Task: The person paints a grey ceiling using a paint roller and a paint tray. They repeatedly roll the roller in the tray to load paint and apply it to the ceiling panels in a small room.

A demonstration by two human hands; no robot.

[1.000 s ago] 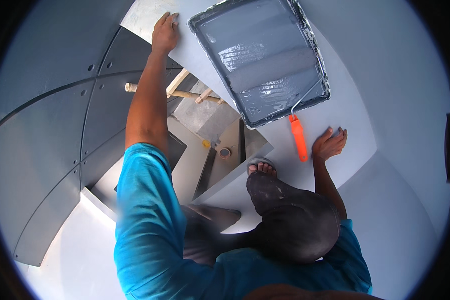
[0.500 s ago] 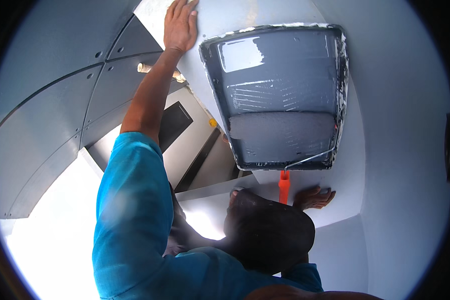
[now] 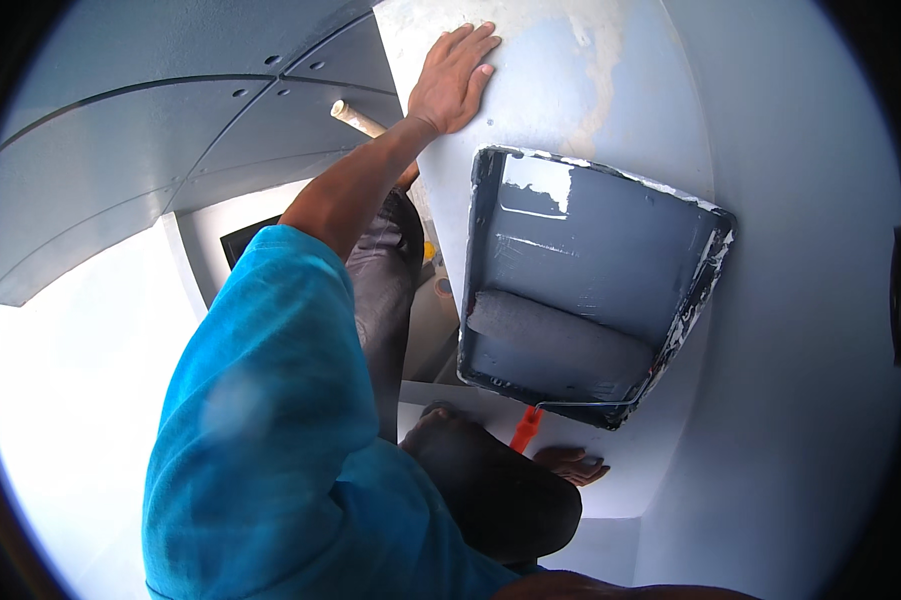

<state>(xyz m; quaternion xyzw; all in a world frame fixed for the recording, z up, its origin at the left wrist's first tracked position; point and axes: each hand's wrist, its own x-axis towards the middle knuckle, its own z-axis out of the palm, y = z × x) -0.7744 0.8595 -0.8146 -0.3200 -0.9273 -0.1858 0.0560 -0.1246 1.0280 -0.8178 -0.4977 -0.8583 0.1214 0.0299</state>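
Observation:
My left hand [image 3: 455, 80] lies flat on a pale, stained ledge [image 3: 545, 60], fingers stretched out and nothing in them. Nearer to me on the same ledge rests a dark paint tray [image 3: 610, 235], its rim crusted with white and grey paint. A grey-coated paint roller [image 3: 560, 335] lies across the tray's lower part, its wire frame over the near rim. Its orange handle [image 3: 525, 430] points back towards my bent knee [image 3: 500, 500]. Just right of the handle, my right hand [image 3: 573, 466] shows past the knee, fingers extended on the pale surface; the knee hides its wrist.
A pale wall [image 3: 810, 330] rises on the right. Grey panels [image 3: 120, 150] with dark joints curve along the upper left. Beside my left forearm a pale pipe [image 3: 357, 119] sticks out. My other leg [image 3: 385, 300] hangs past the ledge's left edge, above steps at a lower level.
The view has turned, so the tray and my left hand appear further right and lower, and the tray tilted. My other leg has come into sight. The roller still lies in the tray.

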